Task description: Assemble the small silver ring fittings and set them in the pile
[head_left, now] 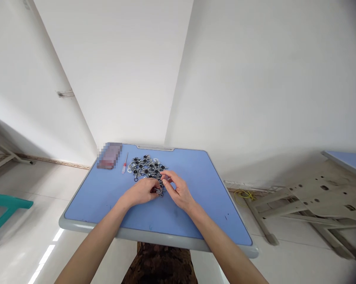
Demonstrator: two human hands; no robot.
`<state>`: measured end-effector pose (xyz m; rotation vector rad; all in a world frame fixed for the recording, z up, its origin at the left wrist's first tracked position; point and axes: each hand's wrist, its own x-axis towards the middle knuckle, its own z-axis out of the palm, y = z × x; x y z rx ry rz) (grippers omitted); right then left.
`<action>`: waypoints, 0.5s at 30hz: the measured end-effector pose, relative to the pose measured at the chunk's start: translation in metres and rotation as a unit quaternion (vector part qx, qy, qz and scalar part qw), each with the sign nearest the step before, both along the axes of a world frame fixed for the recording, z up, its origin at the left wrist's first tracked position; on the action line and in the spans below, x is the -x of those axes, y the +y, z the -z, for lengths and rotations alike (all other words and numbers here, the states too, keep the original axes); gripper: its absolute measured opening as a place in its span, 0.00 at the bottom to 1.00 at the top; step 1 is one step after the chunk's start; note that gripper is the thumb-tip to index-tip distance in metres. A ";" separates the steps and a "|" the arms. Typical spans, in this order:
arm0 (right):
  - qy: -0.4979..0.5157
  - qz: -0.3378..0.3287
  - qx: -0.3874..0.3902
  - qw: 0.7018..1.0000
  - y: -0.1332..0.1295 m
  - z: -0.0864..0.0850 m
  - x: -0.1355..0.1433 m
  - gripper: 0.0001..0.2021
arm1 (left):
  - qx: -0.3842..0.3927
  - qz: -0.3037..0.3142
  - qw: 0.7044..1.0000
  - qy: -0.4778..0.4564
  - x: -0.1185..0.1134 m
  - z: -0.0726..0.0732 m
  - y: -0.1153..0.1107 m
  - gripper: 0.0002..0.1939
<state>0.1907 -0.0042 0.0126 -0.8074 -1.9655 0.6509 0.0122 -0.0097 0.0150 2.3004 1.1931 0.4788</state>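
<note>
Several small metal parts with black round pieces [146,166] lie in a pile on the blue desk [192,189]. At the pile's near edge my left hand [143,192] has its fingers closed around a small metal part [159,192]. My right hand [178,189] is just to the right, thumb and fingers a little apart beside the pile's right edge. Whether its fingertips touch a part is too small to tell. Left of the pile lies a screwdriver [125,163] with a red and clear handle.
A pixelated dark rectangular item [109,156] lies at the desk's back left corner. A white wall [255,79] rises behind the desk. A green stool [9,203] stands at left, and another desk's frame [308,197] is at right, near a yellow cord [244,194].
</note>
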 end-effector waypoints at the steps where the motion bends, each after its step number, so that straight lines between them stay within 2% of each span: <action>1: -0.004 0.007 -0.014 1.000 0.001 0.000 0.000 0.12 | -0.003 -0.001 1.000 0.002 0.000 0.001 0.001 0.06; 5: 0.003 0.031 -0.032 0.999 0.002 -0.001 0.003 0.12 | -0.008 -0.005 1.000 0.004 0.000 0.003 0.002 0.07; 11: 0.017 0.021 0.020 0.999 0.005 0.001 0.001 0.16 | 0.003 -0.001 1.000 0.004 0.000 0.000 0.000 0.09; 15: 0.017 0.009 0.040 0.999 0.004 0.003 -0.001 0.15 | 0.001 -0.002 1.000 0.005 0.000 -0.002 -0.001 0.09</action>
